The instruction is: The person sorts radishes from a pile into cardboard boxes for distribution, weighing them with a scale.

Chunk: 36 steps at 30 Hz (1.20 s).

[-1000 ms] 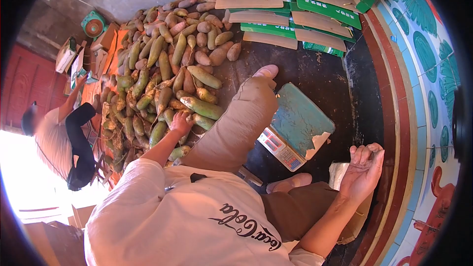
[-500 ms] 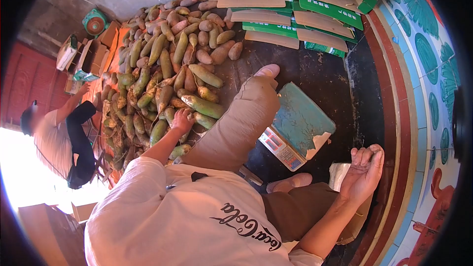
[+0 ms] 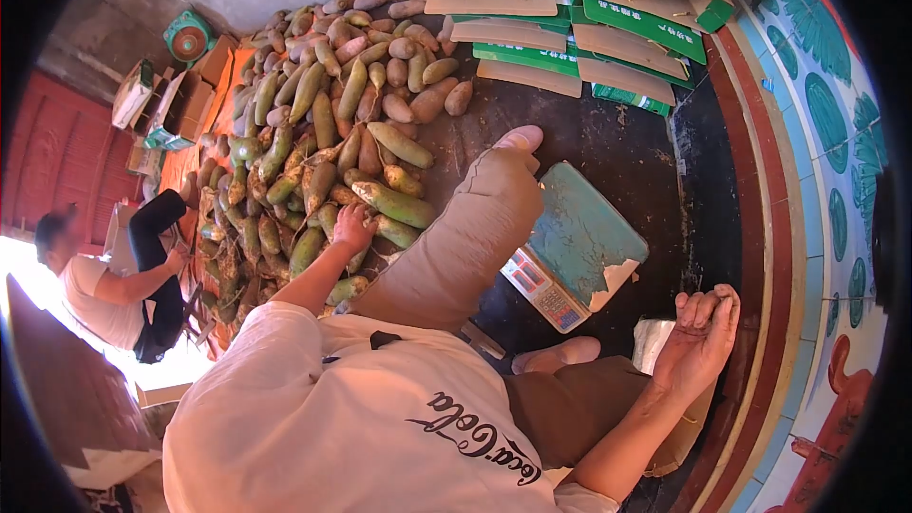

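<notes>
My left hand [image 3: 353, 228] lies at the near edge of a big heap of long green radishes [image 3: 309, 90]. Its fingers are bent over a radish [image 3: 393, 230], which they partly cover. A larger green radish [image 3: 391, 203] lies just beyond my fingertips. On the other side, my right hand [image 3: 698, 337] is raised above my bent right leg, palm turned up and fingers curled together; nothing shows in it. Between my legs stands a scale with a blue-green platform [image 3: 579, 228] and a keypad [image 3: 554, 302]. A torn light scrap [image 3: 614, 283] lies on its platform.
Stacked green and brown cartons [image 3: 570, 24] stand at the upper right. A tiled wall edge [image 3: 807, 256] runs along the right. At the left a co-worker [image 3: 104, 290] sits beside the heap, near open boxes [image 3: 180, 109] and a green fan-like device [image 3: 188, 38].
The co-worker's arm has come down from the boxes to near the knees. A brown carton panel at lower left shows larger. Both my hands stay nearly in place.
</notes>
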Motion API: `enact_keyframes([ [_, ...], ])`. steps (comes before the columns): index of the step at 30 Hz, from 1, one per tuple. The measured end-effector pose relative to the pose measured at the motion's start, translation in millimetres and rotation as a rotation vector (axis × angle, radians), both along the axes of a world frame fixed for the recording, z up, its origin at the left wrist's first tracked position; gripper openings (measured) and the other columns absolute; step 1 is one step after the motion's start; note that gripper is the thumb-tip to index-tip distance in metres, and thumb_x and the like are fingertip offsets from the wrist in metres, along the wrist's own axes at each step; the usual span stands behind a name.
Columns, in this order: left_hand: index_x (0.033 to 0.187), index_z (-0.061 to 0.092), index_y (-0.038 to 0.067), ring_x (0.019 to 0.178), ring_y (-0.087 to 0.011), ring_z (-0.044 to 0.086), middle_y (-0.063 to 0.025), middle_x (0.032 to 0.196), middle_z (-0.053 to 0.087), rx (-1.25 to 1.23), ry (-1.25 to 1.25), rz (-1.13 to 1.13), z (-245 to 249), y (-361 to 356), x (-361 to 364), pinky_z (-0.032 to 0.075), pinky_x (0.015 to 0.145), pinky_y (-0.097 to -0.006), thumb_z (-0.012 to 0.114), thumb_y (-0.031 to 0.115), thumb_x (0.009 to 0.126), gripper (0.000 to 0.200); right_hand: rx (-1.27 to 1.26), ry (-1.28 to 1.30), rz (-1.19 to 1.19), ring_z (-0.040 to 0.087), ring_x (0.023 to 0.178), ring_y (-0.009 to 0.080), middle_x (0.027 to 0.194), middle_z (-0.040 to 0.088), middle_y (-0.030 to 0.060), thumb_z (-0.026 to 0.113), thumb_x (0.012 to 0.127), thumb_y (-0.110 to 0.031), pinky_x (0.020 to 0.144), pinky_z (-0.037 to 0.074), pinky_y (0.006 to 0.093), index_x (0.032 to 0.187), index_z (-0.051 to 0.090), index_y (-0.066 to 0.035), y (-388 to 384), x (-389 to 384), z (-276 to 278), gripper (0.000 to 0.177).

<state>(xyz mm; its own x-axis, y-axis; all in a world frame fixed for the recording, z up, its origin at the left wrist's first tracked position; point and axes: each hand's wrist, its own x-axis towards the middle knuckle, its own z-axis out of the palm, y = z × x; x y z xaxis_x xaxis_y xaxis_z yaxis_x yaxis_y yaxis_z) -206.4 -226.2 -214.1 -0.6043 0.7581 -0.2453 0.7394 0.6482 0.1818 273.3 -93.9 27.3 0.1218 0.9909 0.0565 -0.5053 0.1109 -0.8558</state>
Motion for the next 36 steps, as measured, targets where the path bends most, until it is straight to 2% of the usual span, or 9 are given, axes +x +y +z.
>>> enact_keyframes([
  [17, 0.121, 0.048, 0.008, 0.125, -0.0319, 0.032, -0.0153, 0.132, 0.039, 0.071, 0.042, -0.031, -11.5, 3.7, -4.1, 0.030, 0.101, -0.0418, 0.061, 0.034, 0.078, 0.053, -0.008, 0.011, -0.021, 0.032, 0.055, 0.0099, 0.060, 0.033, -0.0008, 0.045, 0.093, -0.018, 0.063, 0.037, 0.0283, 0.097, 0.051, -0.002, -2.9, 0.7, 1.5, 0.017],
  [33, 0.122, 0.047, 0.006, 0.123, -0.0349, 0.033, -0.0173, 0.132, 0.038, 0.126, 0.050, -0.110, 19.8, -3.8, 3.7, 0.029, 0.102, -0.0423, 0.061, 0.029, 0.078, 0.051, -0.013, -0.020, 0.005, 0.034, 0.056, 0.0098, 0.060, 0.034, -0.0012, 0.046, 0.092, -0.017, 0.066, 0.039, 0.0291, 0.096, 0.051, -0.002, 0.5, -1.2, -2.1, 0.017],
  [36, 0.119, 0.048, 0.006, 0.123, -0.0363, 0.032, -0.0174, 0.131, 0.039, 0.133, 0.010, -0.046, 25.4, -9.4, 7.2, 0.029, 0.102, -0.0424, 0.063, 0.022, 0.076, 0.049, -0.015, -0.027, 0.011, 0.035, 0.056, 0.0101, 0.060, 0.035, -0.0010, 0.046, 0.092, -0.017, 0.067, 0.040, 0.0295, 0.096, 0.051, -0.002, 1.6, -4.9, -2.7, 0.016],
])
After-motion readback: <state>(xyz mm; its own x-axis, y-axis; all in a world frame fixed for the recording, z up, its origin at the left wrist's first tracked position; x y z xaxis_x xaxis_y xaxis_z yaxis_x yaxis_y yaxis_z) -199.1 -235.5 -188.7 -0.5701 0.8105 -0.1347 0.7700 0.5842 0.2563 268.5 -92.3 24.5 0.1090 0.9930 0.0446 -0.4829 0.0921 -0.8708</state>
